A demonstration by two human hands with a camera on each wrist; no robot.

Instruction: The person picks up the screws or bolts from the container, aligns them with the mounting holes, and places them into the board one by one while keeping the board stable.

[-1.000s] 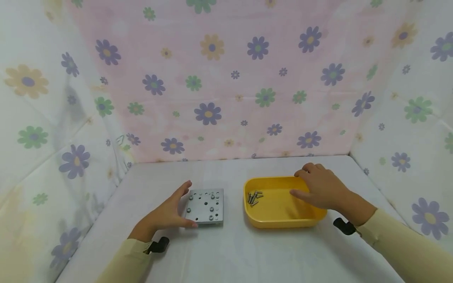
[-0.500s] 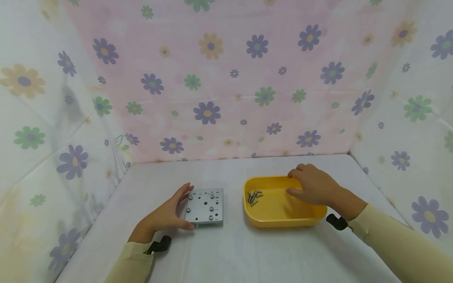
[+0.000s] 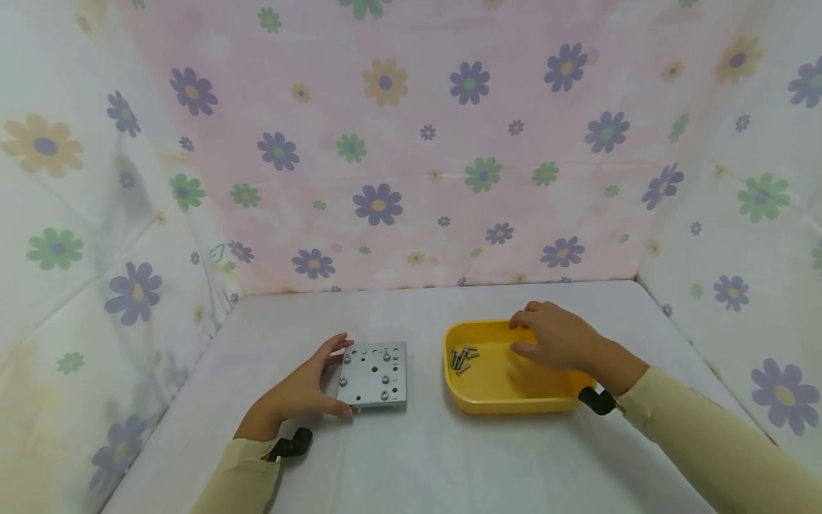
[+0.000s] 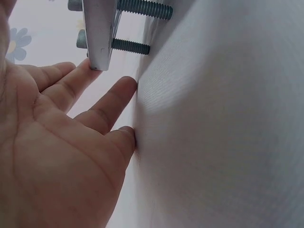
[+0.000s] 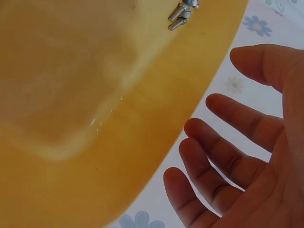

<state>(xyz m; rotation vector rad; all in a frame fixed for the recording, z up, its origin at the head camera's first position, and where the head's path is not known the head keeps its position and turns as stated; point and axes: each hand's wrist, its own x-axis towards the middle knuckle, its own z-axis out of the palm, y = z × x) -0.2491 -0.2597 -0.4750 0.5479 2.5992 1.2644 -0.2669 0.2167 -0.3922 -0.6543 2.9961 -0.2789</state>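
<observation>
A square silver metal plate [image 3: 372, 375] with holes stands on the white table. Several socket-head screws pass through it; in the left wrist view a threaded shank [image 4: 132, 46] sticks out below the plate. My left hand [image 3: 295, 389] holds the plate at its left side, thumb at the near edge and fingertips at the far corner. Two lower fingers rest at the tabletop. Over the right half of a yellow tray [image 3: 514, 407] hovers my right hand [image 3: 557, 339], holding nothing, its fingers spread and slightly bent. Loose screws [image 3: 462, 359] lie in the tray's left end.
White tabletop [image 3: 411, 457] runs between the plate and the tray. A pink flowered cloth [image 3: 411, 143] rises behind the table, with pale flowered cloth at both sides. A black wrist camera [image 3: 597, 400] sits on the right cuff near the tray's rim.
My right hand has moved left, further over the tray. My left thumb and fingers have drawn slightly closer on the plate, which stays in place.
</observation>
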